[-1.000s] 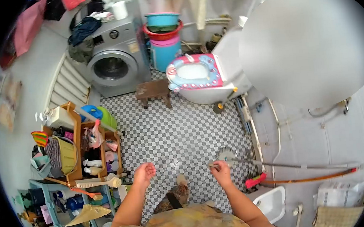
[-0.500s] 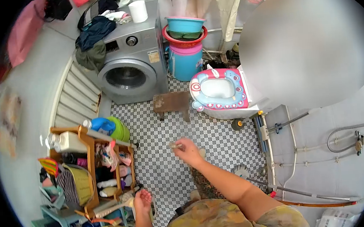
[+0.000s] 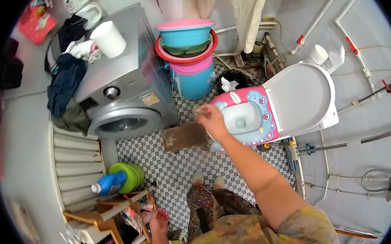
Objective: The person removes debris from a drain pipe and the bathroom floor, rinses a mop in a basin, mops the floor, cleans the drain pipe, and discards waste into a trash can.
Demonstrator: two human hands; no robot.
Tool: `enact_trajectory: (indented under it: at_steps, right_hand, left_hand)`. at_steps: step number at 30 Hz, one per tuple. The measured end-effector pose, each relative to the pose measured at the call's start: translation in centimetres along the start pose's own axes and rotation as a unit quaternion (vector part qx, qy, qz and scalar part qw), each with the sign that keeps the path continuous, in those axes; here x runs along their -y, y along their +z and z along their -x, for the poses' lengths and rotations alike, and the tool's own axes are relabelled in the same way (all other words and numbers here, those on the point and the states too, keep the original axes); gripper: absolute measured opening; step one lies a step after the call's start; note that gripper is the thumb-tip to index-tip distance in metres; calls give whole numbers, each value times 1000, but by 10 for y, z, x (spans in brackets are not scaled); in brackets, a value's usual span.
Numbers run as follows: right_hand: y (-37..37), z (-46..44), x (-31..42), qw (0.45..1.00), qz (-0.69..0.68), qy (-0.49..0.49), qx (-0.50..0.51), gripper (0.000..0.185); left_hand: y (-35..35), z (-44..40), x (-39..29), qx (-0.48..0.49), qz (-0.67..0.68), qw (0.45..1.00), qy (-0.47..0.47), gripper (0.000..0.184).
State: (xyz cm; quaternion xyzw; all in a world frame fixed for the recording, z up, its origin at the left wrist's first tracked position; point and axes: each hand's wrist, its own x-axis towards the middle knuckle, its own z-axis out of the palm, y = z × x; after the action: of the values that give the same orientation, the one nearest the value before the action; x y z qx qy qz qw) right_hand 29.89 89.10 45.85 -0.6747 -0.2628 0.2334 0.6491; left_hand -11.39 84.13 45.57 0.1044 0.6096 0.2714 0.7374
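Note:
My right hand (image 3: 211, 120) reaches forward over the left edge of the toilet seat cover (image 3: 263, 110), pinching something small and pale that I cannot make out. Below it and to the left stands a low wooden stool (image 3: 183, 137). My left hand (image 3: 159, 219) is low in the view beside the wooden shelf (image 3: 115, 209), palm up with its fingers loosely curled and nothing visible in it. The toilet lid (image 3: 300, 96) is raised. A black bag (image 3: 242, 80) with white paper on it lies behind the seat.
A washing machine (image 3: 130, 92) with clothes and a white cup (image 3: 108, 39) stands at the left. Stacked basins (image 3: 185, 34) rest on a blue bucket (image 3: 195, 81). A green bucket (image 3: 133, 176) and a blue bottle (image 3: 109, 183) are near the radiator (image 3: 78, 162). Pipes run along the right wall.
My right hand has moved forward from the lower right to the toilet seat, still pinching the small thing. The view has shifted toward the washing machine and toilet, whose raised lid now shows.

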Motion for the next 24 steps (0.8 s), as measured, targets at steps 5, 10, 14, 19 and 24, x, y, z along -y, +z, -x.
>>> enact_trajectory:
  at_steps: [5, 10, 14, 19, 24]
  right_hand:
    - [-53, -110, -27, 986, 116, -24, -114, 21]
    - [-109, -214, -98, 971, 167, -17, -171, 30]
    - [-153, -260, -168, 953, 258, -7, -160, 65]
    - [-165, -276, -163, 931, 239, 206, -185, 64]
    - [-179, -269, -188, 932, 235, 201, -190, 49]
  left_hand:
    - [66, -60, -30, 16, -81, 995, -48, 16]
    - [122, -128, -63, 8, -118, 990, -74, 14]
    - [158, -155, -84, -19, -182, 979, -86, 15]
    - [162, -181, -90, 13, -162, 982, -99, 17]
    - [170, -191, -93, 27, -157, 980, -120, 16]
